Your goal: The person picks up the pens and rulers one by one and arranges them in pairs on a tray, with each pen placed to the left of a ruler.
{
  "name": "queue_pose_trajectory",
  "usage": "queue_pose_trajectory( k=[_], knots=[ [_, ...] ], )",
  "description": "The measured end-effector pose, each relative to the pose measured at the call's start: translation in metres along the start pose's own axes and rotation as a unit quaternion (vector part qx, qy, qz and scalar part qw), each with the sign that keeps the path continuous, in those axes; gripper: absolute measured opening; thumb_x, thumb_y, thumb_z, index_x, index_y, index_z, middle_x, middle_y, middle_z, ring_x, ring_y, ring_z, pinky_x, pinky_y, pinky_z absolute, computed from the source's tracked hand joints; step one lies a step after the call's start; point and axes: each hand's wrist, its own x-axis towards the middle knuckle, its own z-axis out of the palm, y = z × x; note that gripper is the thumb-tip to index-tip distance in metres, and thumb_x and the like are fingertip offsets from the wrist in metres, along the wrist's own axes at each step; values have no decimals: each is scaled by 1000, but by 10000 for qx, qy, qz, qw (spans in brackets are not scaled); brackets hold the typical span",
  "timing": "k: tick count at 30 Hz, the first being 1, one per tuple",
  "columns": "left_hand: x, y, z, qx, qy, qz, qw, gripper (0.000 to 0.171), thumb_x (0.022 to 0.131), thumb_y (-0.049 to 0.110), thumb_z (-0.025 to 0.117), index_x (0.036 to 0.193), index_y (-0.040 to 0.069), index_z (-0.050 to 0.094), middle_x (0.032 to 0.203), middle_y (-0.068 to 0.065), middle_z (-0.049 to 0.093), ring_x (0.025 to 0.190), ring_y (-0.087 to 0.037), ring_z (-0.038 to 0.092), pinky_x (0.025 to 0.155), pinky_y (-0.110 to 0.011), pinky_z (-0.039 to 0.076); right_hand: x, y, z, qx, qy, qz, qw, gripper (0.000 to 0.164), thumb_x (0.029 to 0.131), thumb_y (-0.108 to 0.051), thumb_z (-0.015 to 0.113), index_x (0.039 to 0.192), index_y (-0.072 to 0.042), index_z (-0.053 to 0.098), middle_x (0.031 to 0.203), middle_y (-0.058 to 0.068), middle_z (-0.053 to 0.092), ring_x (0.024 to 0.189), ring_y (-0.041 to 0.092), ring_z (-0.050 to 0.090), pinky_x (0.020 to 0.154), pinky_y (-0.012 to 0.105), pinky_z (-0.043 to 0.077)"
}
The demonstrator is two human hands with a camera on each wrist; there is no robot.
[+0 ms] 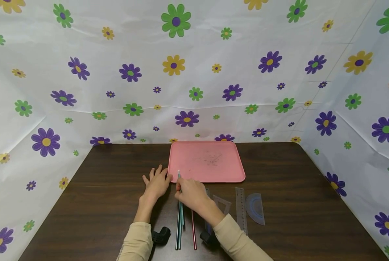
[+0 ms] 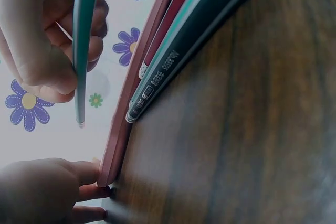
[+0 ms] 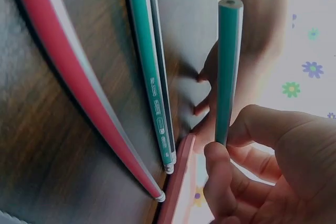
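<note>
My right hand [image 1: 192, 194] is closed in a pinch, thumb against fingers, around a green pencil [image 3: 230, 66]. I hold it partway along, raised off the table, at the near left corner of the pink tray [image 1: 181, 156]; I judge this grip leaves both ends free and makes the pencil easy to aim. Its pale-tipped end points toward the tray, its other end back toward me.

My left hand [image 1: 157, 184] grips nothing: the fingers are spread at that same tray corner, some touching its rim, perhaps to steady it.

The pencil is slim and straight, a glossy teal, with a flat, unsharpened end where the dark core shows. On the near side of the tray lie two darker green pencils [image 1: 177, 232], side by side, and a red pencil [image 1: 194, 232], pale ends toward the tray, probably lined up for easy picking. In front of the tray's near right corner are a clear ruler [image 1: 241, 210] and a protractor [image 1: 255, 208].
</note>
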Motion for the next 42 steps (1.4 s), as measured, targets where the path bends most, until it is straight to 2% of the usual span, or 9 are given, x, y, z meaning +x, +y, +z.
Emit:
queue_pose_trajectory(
  k=[11, 17, 22, 33, 42],
  knots=[
    [0, 0, 0, -15, 1, -13, 10000, 50, 105, 34, 44, 146, 5, 48, 161, -24, 27, 148, -53, 14, 108, -80, -1, 7, 3, -3, 594, -82, 395, 9974, 5, 88, -14, 67, 90, -11, 63, 56, -7, 55, 33, -1, 46, 42, 20, 39],
    [0, -1, 0, -20, 32, -3, 10000, 49, 106, 33, 43, 146, 5, 48, 161, -24, 27, 148, -53, 14, 108, -80, 0, 11, 3, -8, 852, -67, 495, 9951, 8, 88, -12, 68, 93, -8, 62, 57, -5, 57, 33, -1, 48, 42, 20, 42],
    [0, -1, -1, -49, 54, 21, 10000, 49, 106, 33, 43, 145, 5, 49, 161, -25, 26, 148, -53, 14, 108, -80, -1, 15, 5, -8, 858, -108, 556, 9947, 15, 87, -12, 69, 99, -6, 63, 58, -4, 58, 35, 1, 49, 44, 20, 42],
    [0, 0, 0, -45, 26, -5, 10000, 50, 105, 34, 44, 145, 5, 48, 161, -24, 26, 148, -52, 14, 108, -80, 0, 22, 9, -9, 616, -6, 524, 9967, 23, 83, -14, 72, 103, -6, 64, 82, 4, 66, 50, 9, 46, 47, 23, 40],
    [1, 1, -1, 33, 4, -11, 10000, 48, 106, 33, 44, 146, 6, 48, 160, -24, 27, 147, -53, 14, 108, -81, 1, 30, 13, -8, 691, -128, 685, 9952, 37, 84, -14, 74, 118, -5, 61, 96, 11, 62, 58, 14, 50, 52, 26, 44]
  ],
)
